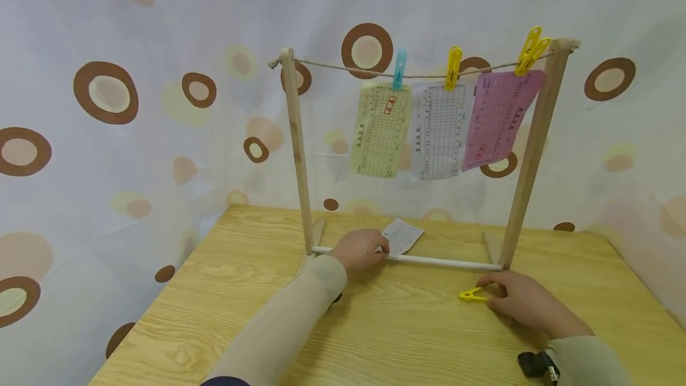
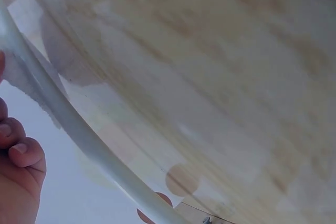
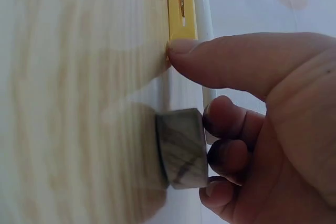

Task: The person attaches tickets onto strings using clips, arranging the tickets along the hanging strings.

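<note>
My left hand [image 1: 361,250] reaches over the white crossbar [image 1: 445,262] of a wooden stand and pinches the near left edge of a small printed paper slip [image 1: 402,236]. In the left wrist view, curled fingers [image 2: 23,153] show beside the bar; the pinch itself is mostly cut off. A yellow clothespin [image 1: 471,296] lies on the table, its handle ends between the thumb and index finger of my right hand [image 1: 527,302]. The right wrist view shows the thumb [image 3: 210,59] on the clothespin [image 3: 182,9], with the other fingers curled near the stand's wooden foot [image 3: 182,148].
A rope [image 1: 343,68] spans the stand's two posts [image 1: 299,153]. From it hang a yellow slip [image 1: 380,136] under a blue clothespin [image 1: 399,69], a white slip [image 1: 440,136] and a pink slip [image 1: 501,118] under yellow clothespins [image 1: 453,68]. A patterned curtain [image 1: 134,165] stands behind the table.
</note>
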`<state>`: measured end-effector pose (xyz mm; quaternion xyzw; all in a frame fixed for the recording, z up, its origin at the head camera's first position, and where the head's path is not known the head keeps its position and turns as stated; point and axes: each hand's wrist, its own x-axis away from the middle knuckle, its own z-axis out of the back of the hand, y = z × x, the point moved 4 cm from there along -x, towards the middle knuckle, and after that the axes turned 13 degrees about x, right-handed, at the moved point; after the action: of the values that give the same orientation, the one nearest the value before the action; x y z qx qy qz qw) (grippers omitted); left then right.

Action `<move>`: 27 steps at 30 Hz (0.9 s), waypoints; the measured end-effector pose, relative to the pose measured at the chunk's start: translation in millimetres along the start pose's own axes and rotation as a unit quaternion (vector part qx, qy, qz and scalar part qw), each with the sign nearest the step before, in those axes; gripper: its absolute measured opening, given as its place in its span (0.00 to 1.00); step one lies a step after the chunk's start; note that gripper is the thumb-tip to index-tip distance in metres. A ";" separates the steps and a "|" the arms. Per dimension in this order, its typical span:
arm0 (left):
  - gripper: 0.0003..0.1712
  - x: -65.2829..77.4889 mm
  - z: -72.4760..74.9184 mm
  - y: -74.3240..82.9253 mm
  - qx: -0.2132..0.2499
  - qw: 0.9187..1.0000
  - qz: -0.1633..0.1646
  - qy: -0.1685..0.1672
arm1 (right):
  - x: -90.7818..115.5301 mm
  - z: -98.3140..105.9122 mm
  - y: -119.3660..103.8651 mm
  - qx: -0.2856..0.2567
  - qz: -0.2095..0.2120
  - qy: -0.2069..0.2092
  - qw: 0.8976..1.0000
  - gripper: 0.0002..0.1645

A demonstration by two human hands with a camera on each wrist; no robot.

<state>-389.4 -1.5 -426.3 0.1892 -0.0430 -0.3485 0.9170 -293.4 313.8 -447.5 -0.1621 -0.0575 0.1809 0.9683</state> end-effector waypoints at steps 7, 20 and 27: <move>0.07 14.3 -2.1 7.7 -0.006 1.000 -0.028 -0.009 | -1.8 -2.0 -1.4 0.005 -0.004 0.001 1.000 0.22; 0.06 37.3 -9.8 28.2 0.029 0.997 -0.037 -0.065 | -1.3 -1.4 6.6 0.015 -0.011 -0.006 1.000 0.22; 0.10 35.2 -14.2 26.9 0.040 0.996 -0.012 -0.074 | -2.1 -0.1 1.9 0.013 -0.006 0.001 1.000 0.21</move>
<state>-343.2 -1.6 -431.1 0.2001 -0.1221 -0.3708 0.8986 -296.0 314.7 -448.4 -0.1494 -0.0551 0.1758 0.9715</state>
